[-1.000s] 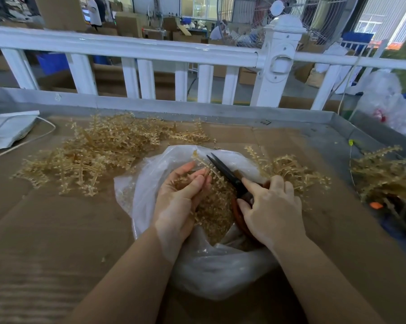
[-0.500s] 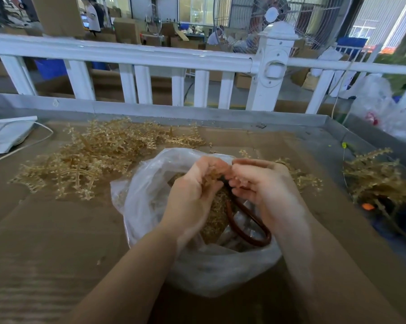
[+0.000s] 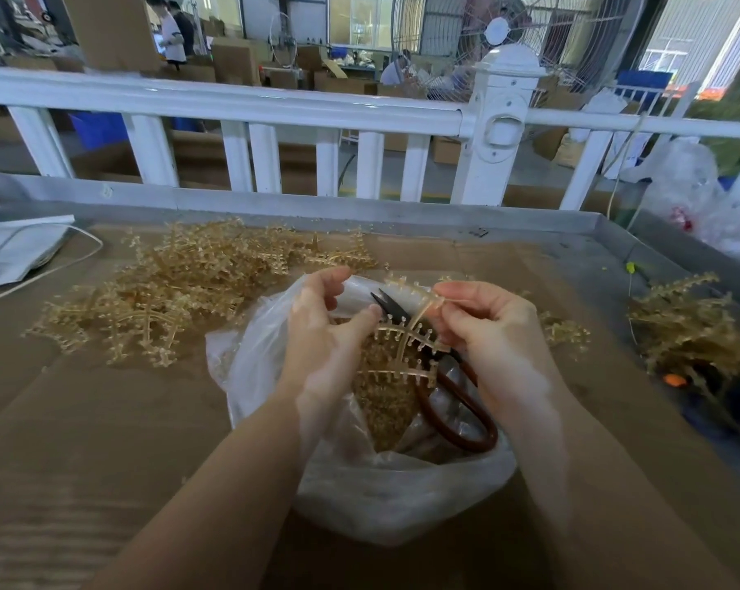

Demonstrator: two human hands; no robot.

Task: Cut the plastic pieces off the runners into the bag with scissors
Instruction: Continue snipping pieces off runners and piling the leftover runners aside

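— What is held over the bag [image 3: 402,500]?
— A runner [image 3: 406,334] is pinched by the right hand [image 3: 483,330] and touched by the curled left hand [image 3: 321,330]. The scissors [image 3: 453,398] are hooked in the right hand too.
— And the uncut runners [image 3: 181,291]?
— Heaped left of the bag.

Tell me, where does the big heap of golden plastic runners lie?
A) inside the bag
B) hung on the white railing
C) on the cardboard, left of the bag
C: the heap of runners spreads over the cardboard left of the bag.
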